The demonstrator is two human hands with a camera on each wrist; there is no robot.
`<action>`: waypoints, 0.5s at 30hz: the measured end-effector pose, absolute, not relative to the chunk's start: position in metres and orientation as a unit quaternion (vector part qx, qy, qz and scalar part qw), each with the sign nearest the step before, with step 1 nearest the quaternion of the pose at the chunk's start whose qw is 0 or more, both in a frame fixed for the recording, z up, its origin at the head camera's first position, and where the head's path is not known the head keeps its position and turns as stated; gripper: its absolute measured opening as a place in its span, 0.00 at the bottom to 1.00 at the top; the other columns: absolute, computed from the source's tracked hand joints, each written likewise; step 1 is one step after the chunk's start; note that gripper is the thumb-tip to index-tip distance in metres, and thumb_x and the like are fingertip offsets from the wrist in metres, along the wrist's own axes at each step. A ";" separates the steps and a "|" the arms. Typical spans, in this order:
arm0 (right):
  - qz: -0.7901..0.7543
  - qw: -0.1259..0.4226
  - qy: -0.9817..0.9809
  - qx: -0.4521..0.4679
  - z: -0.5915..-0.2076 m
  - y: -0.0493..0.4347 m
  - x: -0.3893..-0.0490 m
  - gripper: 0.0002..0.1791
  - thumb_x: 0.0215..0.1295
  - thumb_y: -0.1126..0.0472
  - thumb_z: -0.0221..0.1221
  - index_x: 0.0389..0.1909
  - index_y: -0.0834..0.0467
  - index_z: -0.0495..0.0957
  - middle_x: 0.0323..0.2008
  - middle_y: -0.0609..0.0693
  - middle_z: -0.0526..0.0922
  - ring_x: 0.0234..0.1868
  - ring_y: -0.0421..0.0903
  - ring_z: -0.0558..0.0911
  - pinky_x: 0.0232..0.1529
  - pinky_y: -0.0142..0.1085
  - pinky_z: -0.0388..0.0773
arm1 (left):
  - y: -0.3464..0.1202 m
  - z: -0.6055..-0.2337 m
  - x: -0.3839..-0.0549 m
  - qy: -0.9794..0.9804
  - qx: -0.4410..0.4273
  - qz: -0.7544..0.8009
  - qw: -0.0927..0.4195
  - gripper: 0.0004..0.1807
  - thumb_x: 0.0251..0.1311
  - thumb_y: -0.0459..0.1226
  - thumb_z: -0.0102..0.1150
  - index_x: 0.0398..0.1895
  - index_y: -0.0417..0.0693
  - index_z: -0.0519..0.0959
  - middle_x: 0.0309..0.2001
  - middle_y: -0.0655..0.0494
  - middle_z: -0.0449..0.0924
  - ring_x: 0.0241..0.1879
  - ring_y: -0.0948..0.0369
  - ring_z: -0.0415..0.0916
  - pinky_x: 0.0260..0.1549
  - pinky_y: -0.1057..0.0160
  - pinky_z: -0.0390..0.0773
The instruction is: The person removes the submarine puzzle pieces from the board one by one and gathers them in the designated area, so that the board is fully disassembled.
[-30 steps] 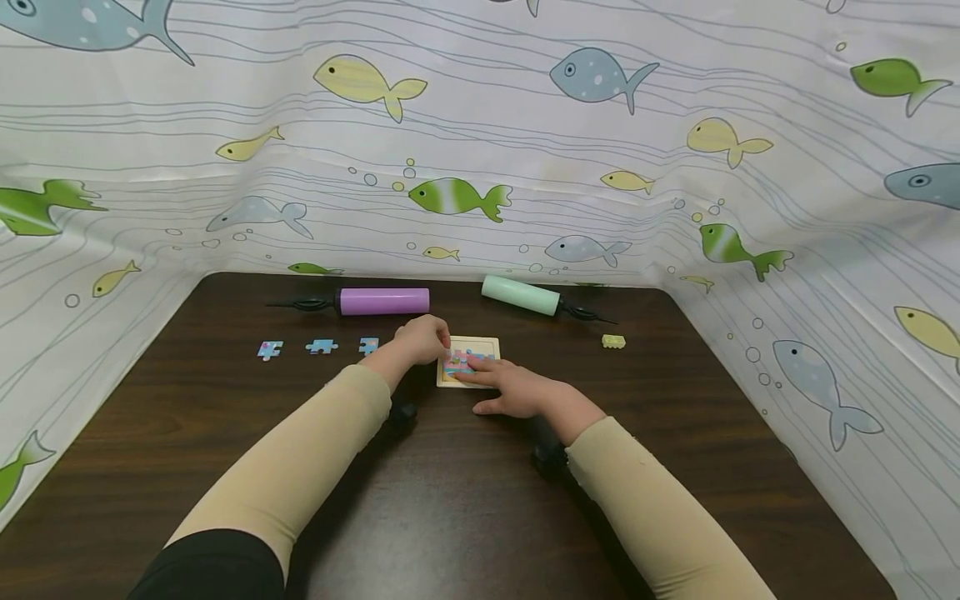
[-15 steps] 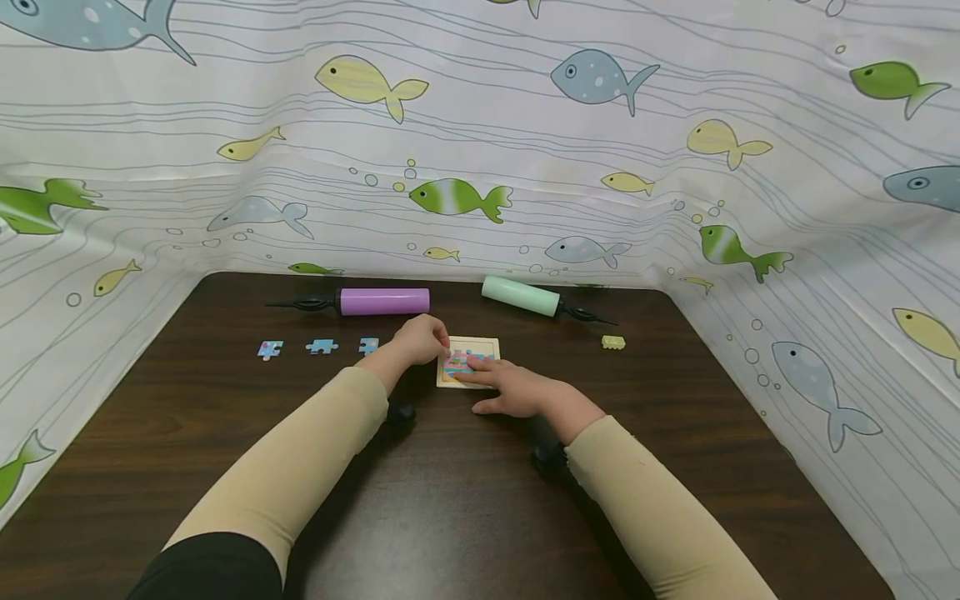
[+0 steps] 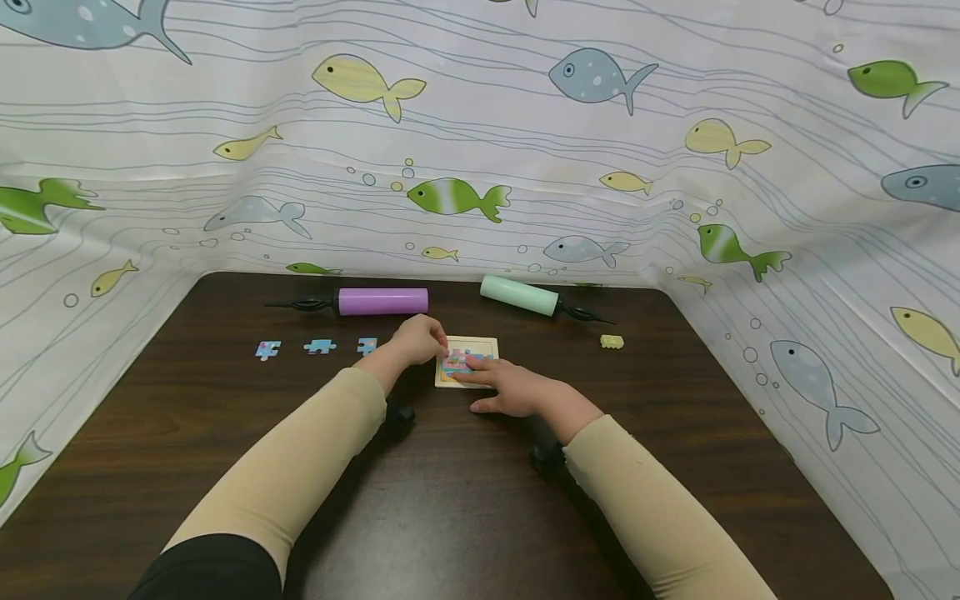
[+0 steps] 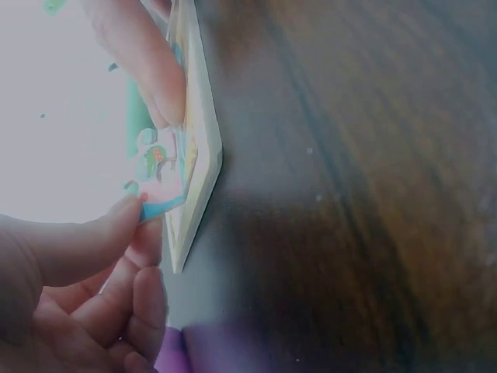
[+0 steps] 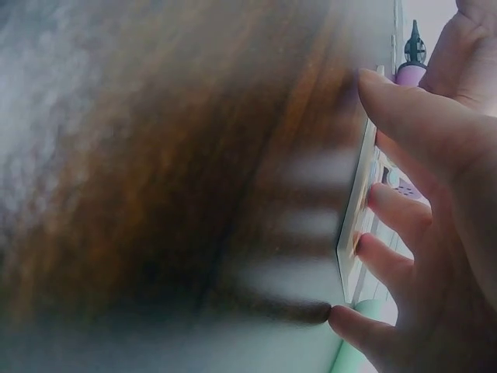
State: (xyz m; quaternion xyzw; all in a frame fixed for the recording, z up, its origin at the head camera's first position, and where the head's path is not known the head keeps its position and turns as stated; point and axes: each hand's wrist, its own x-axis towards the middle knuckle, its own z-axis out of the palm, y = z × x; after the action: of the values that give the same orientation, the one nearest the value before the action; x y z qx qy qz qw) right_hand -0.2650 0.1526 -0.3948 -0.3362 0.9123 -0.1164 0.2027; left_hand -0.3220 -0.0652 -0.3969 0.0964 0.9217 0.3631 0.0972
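My left hand [image 3: 417, 340] pinches a jigsaw piece [image 4: 160, 165] between thumb and fingers. In the left wrist view the piece is pinkish with a blue edge and a small green figure, tilted against the frame's edge. Beneath lies a small square puzzle tray [image 3: 480, 340] with a pale wooden rim, partly filled with pink and blue pieces. My right hand [image 3: 521, 390] spreads its fingers, and several fingertips [image 5: 373, 247] rest on the tray from the right. Its little finger touches the table outside the rim. Both hands hide part of the puzzle picture.
Left of the tray lie three loose jigsaw pieces: one at the far left [image 3: 267, 350], a middle piece [image 3: 320, 347] and a near piece [image 3: 367, 346]. Behind are a purple hand pump [image 3: 382, 302] and a mint-green one [image 3: 519, 295]. A yellow toy block [image 3: 612, 342] sits right.
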 end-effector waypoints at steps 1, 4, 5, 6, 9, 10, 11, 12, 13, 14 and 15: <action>-0.116 0.203 0.912 -0.336 -0.395 0.152 -0.265 0.36 0.70 0.47 0.59 0.76 0.42 0.58 0.78 0.45 0.44 0.76 0.54 0.46 0.69 0.52 0.52 | -0.066 -0.396 -0.322 0.921 0.093 0.367 0.094 0.06 0.60 0.35 0.67 0.30 0.44 0.80 0.33 0.50 0.77 0.34 0.53 0.71 0.32 0.58 0.71; -0.117 0.202 0.912 -0.336 -0.395 0.152 -0.265 0.36 0.70 0.47 0.59 0.76 0.42 0.58 0.78 0.46 0.45 0.76 0.55 0.47 0.69 0.52 0.53 | -0.069 -0.389 -0.323 0.917 0.080 0.383 0.081 0.06 0.60 0.36 0.67 0.32 0.43 0.81 0.36 0.49 0.78 0.36 0.53 0.71 0.34 0.57 0.72; -0.118 0.201 0.912 -0.336 -0.395 0.152 -0.265 0.36 0.70 0.47 0.59 0.76 0.42 0.58 0.78 0.46 0.45 0.76 0.55 0.47 0.69 0.52 0.53 | -0.071 -0.387 -0.324 0.915 0.077 0.389 0.079 0.06 0.61 0.36 0.66 0.32 0.43 0.81 0.37 0.48 0.77 0.37 0.52 0.70 0.35 0.56 0.72; -0.119 0.201 0.912 -0.336 -0.395 0.152 -0.265 0.36 0.70 0.48 0.59 0.76 0.42 0.58 0.78 0.47 0.45 0.76 0.55 0.47 0.69 0.52 0.53 | -0.072 -0.384 -0.324 0.913 0.074 0.394 0.079 0.06 0.61 0.36 0.66 0.33 0.43 0.80 0.37 0.48 0.78 0.38 0.52 0.70 0.36 0.56 0.72; -0.120 0.204 0.912 -0.335 -0.395 0.152 -0.265 0.36 0.69 0.48 0.59 0.76 0.42 0.58 0.78 0.48 0.45 0.76 0.55 0.46 0.69 0.52 0.53 | -0.079 -0.376 -0.323 0.911 0.078 0.398 0.080 0.05 0.60 0.35 0.66 0.34 0.42 0.81 0.38 0.48 0.79 0.39 0.52 0.71 0.38 0.54 0.73; -0.119 0.205 0.912 -0.334 -0.395 0.152 -0.265 0.36 0.69 0.47 0.59 0.76 0.42 0.58 0.78 0.48 0.45 0.76 0.55 0.46 0.69 0.52 0.53 | -0.082 -0.375 -0.323 0.910 0.081 0.399 0.082 0.05 0.60 0.35 0.66 0.34 0.41 0.81 0.37 0.48 0.79 0.39 0.52 0.72 0.38 0.54 0.73; -0.118 0.206 0.912 -0.335 -0.395 0.152 -0.265 0.37 0.69 0.47 0.59 0.76 0.41 0.57 0.78 0.47 0.44 0.76 0.55 0.46 0.69 0.52 0.52 | -0.086 -0.373 -0.323 0.911 0.086 0.395 0.082 0.05 0.60 0.34 0.66 0.34 0.41 0.81 0.37 0.48 0.80 0.38 0.52 0.72 0.38 0.55 0.73; -0.119 0.206 0.911 -0.336 -0.395 0.153 -0.265 0.37 0.69 0.47 0.59 0.76 0.41 0.57 0.78 0.48 0.44 0.76 0.55 0.46 0.70 0.52 0.52 | -0.091 -0.372 -0.323 0.912 0.089 0.392 0.081 0.05 0.60 0.34 0.66 0.33 0.41 0.82 0.36 0.48 0.80 0.38 0.53 0.72 0.38 0.55 0.73; -0.119 0.206 0.911 -0.337 -0.396 0.153 -0.265 0.37 0.69 0.47 0.59 0.76 0.41 0.57 0.78 0.48 0.44 0.76 0.55 0.45 0.70 0.52 0.52 | -0.097 -0.371 -0.324 0.913 0.094 0.389 0.082 0.05 0.60 0.34 0.66 0.33 0.40 0.82 0.35 0.49 0.80 0.37 0.53 0.72 0.37 0.56 0.73; -0.119 0.206 0.911 -0.338 -0.396 0.153 -0.265 0.38 0.69 0.46 0.59 0.76 0.41 0.56 0.78 0.48 0.44 0.76 0.55 0.45 0.70 0.52 0.51 | -0.103 -0.370 -0.324 0.914 0.097 0.385 0.082 0.04 0.60 0.34 0.66 0.33 0.40 0.82 0.34 0.49 0.80 0.37 0.53 0.72 0.36 0.56 0.72; -0.120 0.205 0.910 -0.339 -0.396 0.153 -0.265 0.38 0.69 0.46 0.59 0.77 0.41 0.56 0.78 0.48 0.44 0.76 0.55 0.45 0.70 0.52 0.50 | -0.111 -0.369 -0.324 0.915 0.104 0.381 0.081 0.04 0.60 0.33 0.66 0.33 0.40 0.83 0.34 0.49 0.80 0.36 0.53 0.71 0.35 0.57 0.72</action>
State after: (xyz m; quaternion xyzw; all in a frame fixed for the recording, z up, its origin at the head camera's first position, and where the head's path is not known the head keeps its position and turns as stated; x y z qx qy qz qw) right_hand -0.2652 0.1530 -0.3956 -0.3394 0.9101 -0.1201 0.2053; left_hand -0.3237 -0.1105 -0.3690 0.1037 0.9150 0.3813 0.0808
